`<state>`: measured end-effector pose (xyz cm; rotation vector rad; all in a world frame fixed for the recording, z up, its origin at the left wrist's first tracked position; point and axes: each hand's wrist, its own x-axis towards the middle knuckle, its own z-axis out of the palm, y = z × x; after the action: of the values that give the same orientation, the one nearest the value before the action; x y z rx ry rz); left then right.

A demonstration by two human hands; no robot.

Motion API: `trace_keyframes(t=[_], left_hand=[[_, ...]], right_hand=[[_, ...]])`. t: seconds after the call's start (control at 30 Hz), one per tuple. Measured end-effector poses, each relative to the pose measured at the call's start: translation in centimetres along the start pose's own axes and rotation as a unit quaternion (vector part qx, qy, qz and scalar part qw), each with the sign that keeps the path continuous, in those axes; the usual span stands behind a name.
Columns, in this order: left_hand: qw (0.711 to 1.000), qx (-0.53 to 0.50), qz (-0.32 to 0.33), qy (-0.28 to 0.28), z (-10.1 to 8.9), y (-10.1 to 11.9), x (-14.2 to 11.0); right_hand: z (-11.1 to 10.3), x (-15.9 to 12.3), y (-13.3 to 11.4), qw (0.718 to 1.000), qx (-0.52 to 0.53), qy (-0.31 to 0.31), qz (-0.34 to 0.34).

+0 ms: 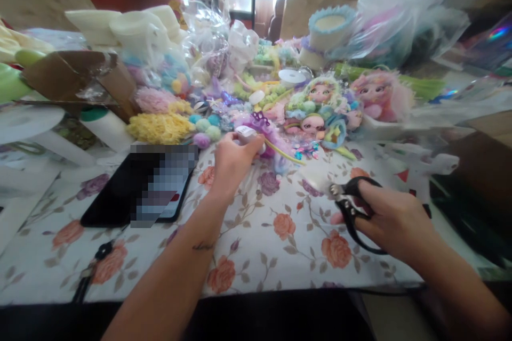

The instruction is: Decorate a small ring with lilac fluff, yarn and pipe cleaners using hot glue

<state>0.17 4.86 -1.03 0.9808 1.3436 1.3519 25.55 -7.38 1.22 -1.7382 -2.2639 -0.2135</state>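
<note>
My left hand [236, 162] pinches a small white object with a printed label [245, 131] between thumb and fingers; its kind is unclear. A thin yellow-green strip [284, 153] runs from beside the thumb towards the right. Just behind that hand lie a purple lacy piece [260, 118] and pinkish-purple fluffy material [274, 136]. Black-handled scissors [344, 192] are in my right hand [394, 218], with fingers through the handles and the blurred blades pointing left, over the flowered cloth.
Doll heads with pastel hair [320, 90], pompoms [206, 128] and yellow yarn [160, 128] crowd the back. A phone [108, 186] lies at left, near a thread cone [104, 125]. A white glue gun [424, 165] stands right, beyond my right hand. Flowered cloth [256, 229] covers the table.
</note>
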Motion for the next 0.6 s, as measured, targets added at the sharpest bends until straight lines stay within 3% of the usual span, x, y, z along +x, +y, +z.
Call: trace_keyframes(t=[0.1,0.2,0.4,0.6], left_hand=[[0.996,-0.086,0.026,0.023,0.0,0.1,0.4],[0.987,-0.156,0.002,0.025,-0.1,0.3,0.7],[0.975,-0.218,-0.027,0.007,0.0,0.3,0.5],[0.969,-0.242,-0.047,0.011,0.2,0.7,0.3]], right_hand=[[-0.3,0.4,0.6,0.992,-0.068,-0.108,-0.013],[-0.6,0.7,1.6,0.981,-0.087,-0.170,0.022],[-0.5,-0.3,4.0,0.989,-0.053,-0.137,0.033],[1.4,0.6,5.3,0.992,-0.036,-0.105,0.062]])
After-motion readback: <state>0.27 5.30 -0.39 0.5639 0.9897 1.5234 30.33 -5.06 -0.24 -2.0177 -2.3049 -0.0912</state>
